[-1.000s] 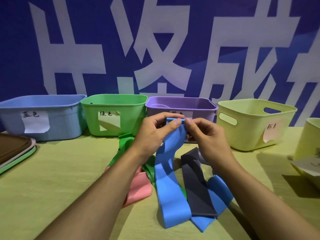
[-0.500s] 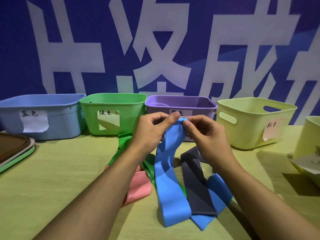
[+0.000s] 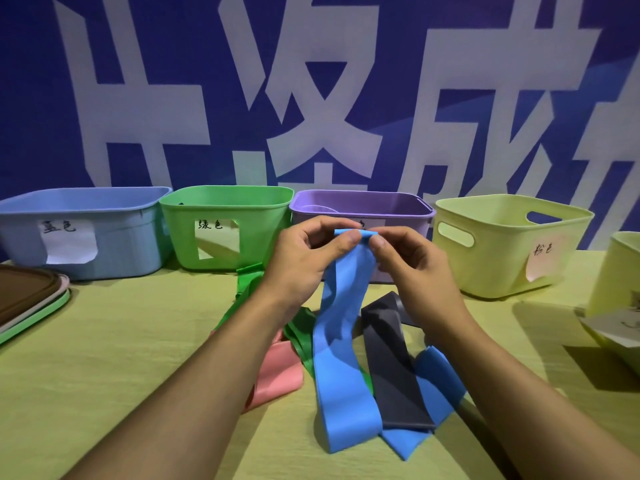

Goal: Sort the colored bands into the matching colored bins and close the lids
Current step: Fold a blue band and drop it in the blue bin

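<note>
Blue banner wall behind, yellow-green desk (image 3: 104,341) below: left hand (image 3: 304,258) and right hand (image 3: 412,265) both pinch the top of a blue band (image 3: 343,358), its lower loop resting on the desk before the purple bin (image 3: 363,206), blue bin (image 3: 114,244) far left.

Bins (image 3: 221,230) stand behind bands (image 3: 394,368) on table (image 3: 104,358).

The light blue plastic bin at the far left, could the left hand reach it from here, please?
Probably yes: the light blue plastic bin stands open-topped with bare table before it. The left hand, though, pinches the blue elastic band together with the right hand.
</note>
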`<state>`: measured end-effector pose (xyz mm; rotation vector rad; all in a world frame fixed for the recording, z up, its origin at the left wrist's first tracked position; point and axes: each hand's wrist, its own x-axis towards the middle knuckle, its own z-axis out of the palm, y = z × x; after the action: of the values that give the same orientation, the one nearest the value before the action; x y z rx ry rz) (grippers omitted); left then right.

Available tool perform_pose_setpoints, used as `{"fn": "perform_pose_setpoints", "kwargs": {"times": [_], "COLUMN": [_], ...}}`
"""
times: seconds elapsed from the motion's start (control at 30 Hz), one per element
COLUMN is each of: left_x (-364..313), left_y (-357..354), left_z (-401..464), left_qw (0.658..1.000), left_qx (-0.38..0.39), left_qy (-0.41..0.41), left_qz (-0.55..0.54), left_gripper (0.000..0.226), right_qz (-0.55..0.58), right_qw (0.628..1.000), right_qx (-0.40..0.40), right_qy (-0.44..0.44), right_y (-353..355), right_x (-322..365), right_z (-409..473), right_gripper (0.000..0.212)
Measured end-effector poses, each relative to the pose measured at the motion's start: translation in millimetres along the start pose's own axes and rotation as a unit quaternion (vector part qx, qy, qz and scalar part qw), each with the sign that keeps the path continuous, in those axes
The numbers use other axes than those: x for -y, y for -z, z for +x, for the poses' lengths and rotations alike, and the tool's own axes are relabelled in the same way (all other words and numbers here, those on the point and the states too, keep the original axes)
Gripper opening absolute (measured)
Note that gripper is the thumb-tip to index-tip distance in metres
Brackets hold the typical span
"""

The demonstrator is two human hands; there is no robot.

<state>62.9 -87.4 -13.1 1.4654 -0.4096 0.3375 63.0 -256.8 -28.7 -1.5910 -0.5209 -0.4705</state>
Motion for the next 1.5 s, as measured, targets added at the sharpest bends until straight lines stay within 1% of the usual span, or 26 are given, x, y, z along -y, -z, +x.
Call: {"fn": "perform_pose_setpoints", "kwargs": {"times": [0.1, 0.13, 0.2, 0.27, 0.33, 0.5, 0.73, 0.93, 1.0, 1.07, 1.13, 1.23, 1.33, 1.4, 1.5], "left_x": [-4, -4, -5, -4, -3, -1, 2, 3, 4, 4, 4, 7, 8, 9, 9], "left_y": [-3, -3, -3, -2, -1, -2, -1, 0, 0, -1, -1, -2, -1, -2, -1], "left_z": [-1, -1, 0, 0, 2, 2, 2, 2, 2, 2, 2, 2, 2, 2, 1], "left_qw": [0.999, 0.999, 0.998, 0.998, 0.998, 0.998, 0.997, 0.997, 0.997, 0.997, 0.998, 0.997, 0.996, 0.996, 0.998], "left_qx": [-0.008, -0.016, -0.035, -0.049, -0.055, -0.057, -0.051, -0.049, -0.051, -0.050, -0.044, -0.033, -0.015, 0.003, 0.015], "left_qy": [0.007, 0.006, -0.001, -0.008, -0.014, -0.041, -0.052, -0.050, -0.044, -0.032, -0.029, -0.046, -0.065, -0.070, -0.057], "left_qz": [-0.037, -0.042, -0.048, -0.042, -0.036, -0.006, 0.011, 0.033, 0.048, 0.043, 0.041, 0.057, 0.057, 0.052, 0.035], "left_gripper": [0.009, 0.009, 0.008, 0.005, 0.004, 0.007, 0.013, 0.020, 0.020, 0.019, 0.020, 0.020, 0.021, 0.021, 0.022], "right_qz": [0.050, 0.047, 0.013, -0.011, -0.025, -0.049, -0.056, -0.053, -0.029, -0.032, -0.037, -0.006, 0.017, 0.012, 0.000], "right_qw": [0.996, 0.995, 0.995, 0.995, 0.995, 0.996, 0.995, 0.995, 0.996, 0.996, 0.997, 0.997, 0.995, 0.996, 0.997], "right_qx": [0.031, 0.048, 0.072, 0.076, 0.070, 0.050, 0.042, 0.042, 0.044, 0.048, 0.047, 0.023, 0.006, -0.001, -0.006], "right_qy": [-0.064, -0.073, -0.073, -0.068, -0.060, -0.059, -0.075, -0.076, -0.074, -0.061, -0.051, -0.075, -0.095, -0.086, -0.074], "right_y": [-1, -1, -3, -5, -5, -4, -5, -5, -5, -5, -5, -6, -7, -6, -5], "right_x": [1, 1, -2, -5, -7, -10, -10, -8, -6, -4, -3, 1, 7, 6, 5], "right_z": [-1, -1, -2, -2, -1, 0, -1, 0, -1, -2, -3, -3, -3, -3, -2], "right_gripper": [0.033, 0.036, 0.026, 0.015, 0.012, 0.013, 0.013, 0.013, 0.015, 0.017, 0.015, 0.031, 0.026, 0.027, 0.027]}}
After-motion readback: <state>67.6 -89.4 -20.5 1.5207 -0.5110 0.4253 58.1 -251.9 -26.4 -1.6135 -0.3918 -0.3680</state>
